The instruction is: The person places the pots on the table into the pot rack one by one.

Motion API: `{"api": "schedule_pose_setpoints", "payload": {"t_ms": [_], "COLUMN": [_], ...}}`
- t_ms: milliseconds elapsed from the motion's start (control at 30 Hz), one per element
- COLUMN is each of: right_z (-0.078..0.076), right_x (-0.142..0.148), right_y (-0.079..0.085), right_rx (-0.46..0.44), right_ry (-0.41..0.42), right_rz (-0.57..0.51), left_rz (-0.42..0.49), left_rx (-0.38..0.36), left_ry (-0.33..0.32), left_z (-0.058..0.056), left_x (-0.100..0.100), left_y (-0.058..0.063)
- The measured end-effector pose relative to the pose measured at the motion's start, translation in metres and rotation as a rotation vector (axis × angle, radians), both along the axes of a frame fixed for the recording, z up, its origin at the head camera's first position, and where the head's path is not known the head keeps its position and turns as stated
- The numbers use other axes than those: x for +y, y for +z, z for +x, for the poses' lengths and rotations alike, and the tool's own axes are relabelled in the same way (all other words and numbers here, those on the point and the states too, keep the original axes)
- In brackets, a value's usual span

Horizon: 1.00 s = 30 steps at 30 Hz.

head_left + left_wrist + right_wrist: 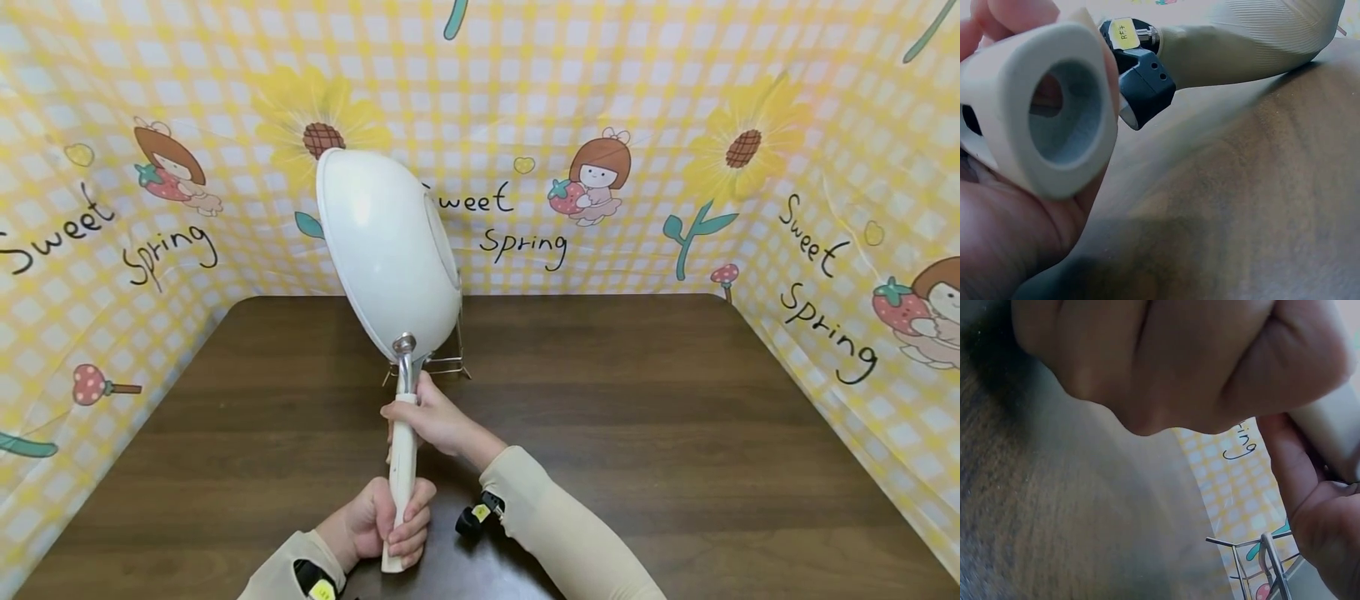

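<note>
A white wok-shaped pan [382, 250] stands tilted on its side, its outer wall and flat base showing; its inside is hidden from me. My right hand [442, 421] grips the upper part of the pale handle, just below the metal neck. Lower down, my left hand [382, 517] curls its fingers round the handle near its end. In the left wrist view the handle's end [1016, 112] shows a hanging hole. Behind the pan is a thin wire rack [450, 362], partly covered by it. Whether pan and rack touch, I cannot tell.
The dark wooden table [637, 417] spreads to both sides of the pan. A yellow checked cloth [487, 100] with printed flowers and figures rises along its back and sides. Dark wrist devices [472, 521] sit at both cuffs.
</note>
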State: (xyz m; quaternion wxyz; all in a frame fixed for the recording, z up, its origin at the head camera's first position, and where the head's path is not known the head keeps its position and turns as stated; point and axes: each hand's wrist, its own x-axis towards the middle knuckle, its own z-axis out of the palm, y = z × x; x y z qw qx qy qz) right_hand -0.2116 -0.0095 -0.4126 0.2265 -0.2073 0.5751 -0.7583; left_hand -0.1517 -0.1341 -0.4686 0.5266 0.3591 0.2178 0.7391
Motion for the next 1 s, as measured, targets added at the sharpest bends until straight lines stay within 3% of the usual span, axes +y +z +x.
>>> {"api": "schedule_pose_setpoints", "payload": {"t_ms": [500, 1000], "right_z": [-0.003, -0.008], "right_x": [-0.002, -0.004], "right_y": [-0.001, -0.012], "right_rx": [0.015, 0.062], "right_ry": [0.02, 0.003], "right_rz": [-0.007, -0.019], "left_rz": [-0.044, -0.179], "left_rx": [-0.037, -0.052], "left_ry": [0.046, 0.141], "left_z": [0.0, 0.003], "left_x": [-0.005, -0.01], "left_y": [-0.003, -0.001]}}
